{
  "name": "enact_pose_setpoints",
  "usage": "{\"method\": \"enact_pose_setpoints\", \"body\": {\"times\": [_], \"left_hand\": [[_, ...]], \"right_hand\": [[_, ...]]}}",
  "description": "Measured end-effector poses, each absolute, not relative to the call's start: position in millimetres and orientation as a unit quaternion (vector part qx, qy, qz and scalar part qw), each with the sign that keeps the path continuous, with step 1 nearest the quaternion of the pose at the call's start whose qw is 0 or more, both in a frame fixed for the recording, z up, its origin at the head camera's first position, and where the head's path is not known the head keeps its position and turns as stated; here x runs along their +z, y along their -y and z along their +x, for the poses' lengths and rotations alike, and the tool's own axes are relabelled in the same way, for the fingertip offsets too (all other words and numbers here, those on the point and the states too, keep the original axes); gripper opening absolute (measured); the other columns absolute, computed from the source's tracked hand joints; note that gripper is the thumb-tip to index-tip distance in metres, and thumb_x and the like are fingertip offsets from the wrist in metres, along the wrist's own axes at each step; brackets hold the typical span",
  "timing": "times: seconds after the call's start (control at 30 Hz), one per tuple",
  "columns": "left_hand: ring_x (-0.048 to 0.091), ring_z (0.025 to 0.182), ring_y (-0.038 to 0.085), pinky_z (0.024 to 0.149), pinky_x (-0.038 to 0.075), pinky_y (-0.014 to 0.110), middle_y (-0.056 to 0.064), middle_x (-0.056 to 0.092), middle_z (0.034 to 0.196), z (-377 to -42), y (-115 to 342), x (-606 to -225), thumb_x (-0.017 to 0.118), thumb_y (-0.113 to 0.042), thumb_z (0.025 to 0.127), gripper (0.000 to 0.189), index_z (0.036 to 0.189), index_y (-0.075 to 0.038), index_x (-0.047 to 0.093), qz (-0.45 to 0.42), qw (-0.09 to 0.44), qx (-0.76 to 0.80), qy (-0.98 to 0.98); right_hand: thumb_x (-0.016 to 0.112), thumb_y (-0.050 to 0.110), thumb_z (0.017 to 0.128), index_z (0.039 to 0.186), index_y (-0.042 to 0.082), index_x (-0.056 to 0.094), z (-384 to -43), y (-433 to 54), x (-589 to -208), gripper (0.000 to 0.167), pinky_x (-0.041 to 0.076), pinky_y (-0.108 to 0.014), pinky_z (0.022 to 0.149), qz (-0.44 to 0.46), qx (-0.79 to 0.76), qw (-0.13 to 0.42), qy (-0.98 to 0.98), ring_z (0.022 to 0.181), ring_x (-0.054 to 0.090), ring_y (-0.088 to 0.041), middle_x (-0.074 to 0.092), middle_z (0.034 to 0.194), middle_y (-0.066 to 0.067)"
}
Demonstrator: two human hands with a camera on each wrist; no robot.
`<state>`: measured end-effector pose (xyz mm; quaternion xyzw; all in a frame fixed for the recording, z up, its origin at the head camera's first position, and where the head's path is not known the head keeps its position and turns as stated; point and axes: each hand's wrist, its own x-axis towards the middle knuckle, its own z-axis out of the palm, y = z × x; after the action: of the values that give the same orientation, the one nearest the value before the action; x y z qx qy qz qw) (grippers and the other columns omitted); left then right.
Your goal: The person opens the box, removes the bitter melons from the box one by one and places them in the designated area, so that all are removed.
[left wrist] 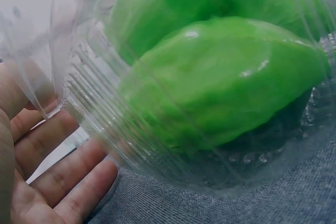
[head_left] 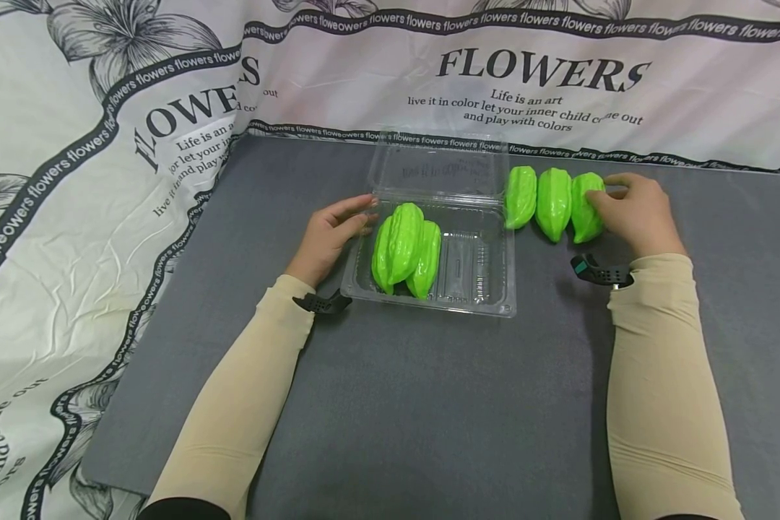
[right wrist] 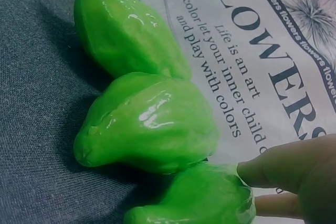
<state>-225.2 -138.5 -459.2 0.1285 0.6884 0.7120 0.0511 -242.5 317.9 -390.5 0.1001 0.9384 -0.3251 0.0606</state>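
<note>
A clear plastic clamshell box [head_left: 494, 307] lies on the grey table with its lid [head_left: 438, 170] folded back. Three glossy green ribbed star fruit [head_left: 406, 245] are bunched in its left half, one on top of the others. At the box's left side, my left hand [head_left: 330, 235] has its loosely extended fingers [left wrist: 68, 174] against the clear wall. Right of the lid, a row holds a left star fruit [head_left: 521, 196], a middle one [head_left: 554, 202] and a right one [head_left: 586, 208]. My right hand [head_left: 638, 217] pinches the right one near its far end, with the thumb [right wrist: 273, 169] on its surface.
The grey table [head_left: 429, 419] stretches toward me in front of the box. White cloth printed with flowers and lettering [head_left: 546, 68] hangs behind the table and along its left side [head_left: 58, 289]. Black straps circle my left wrist [head_left: 325, 302] and right wrist [head_left: 601, 271].
</note>
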Motion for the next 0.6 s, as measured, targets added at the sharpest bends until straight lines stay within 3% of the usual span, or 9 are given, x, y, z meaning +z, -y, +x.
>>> {"method": "enact_pose_setpoints", "body": {"times": [0.13,0.6], "left_hand": [[0.062,0.133,0.035,0.105,0.056,0.043,0.019,0.059,0.15,-225.4,138.3,-459.4,0.058,-0.006,0.107,0.043,0.149,0.001,0.056,0.126,0.051,0.712,-0.689],[0.061,0.134,0.036,0.106,0.056,0.043,0.019,0.059,0.15,-225.4,138.4,-459.3,0.058,-0.006,0.107,0.043,0.149,0.001,0.056,0.124,0.052,0.713,-0.688]], "right_hand": [[0.043,0.051,0.107,0.161,-0.004,0.034,-241.4,-317.3,-390.7,0.078,0.052,-0.06,0.095,0.103,-0.325,0.062,-0.938,0.123,0.059,-0.053,0.049,0.149,-0.039],[0.043,0.053,0.106,0.163,-0.003,0.03,-240.0,-319.4,-384.9,0.082,0.044,-0.075,0.103,0.098,-0.326,0.066,-0.938,0.132,0.049,-0.061,0.045,0.152,-0.041]]}}
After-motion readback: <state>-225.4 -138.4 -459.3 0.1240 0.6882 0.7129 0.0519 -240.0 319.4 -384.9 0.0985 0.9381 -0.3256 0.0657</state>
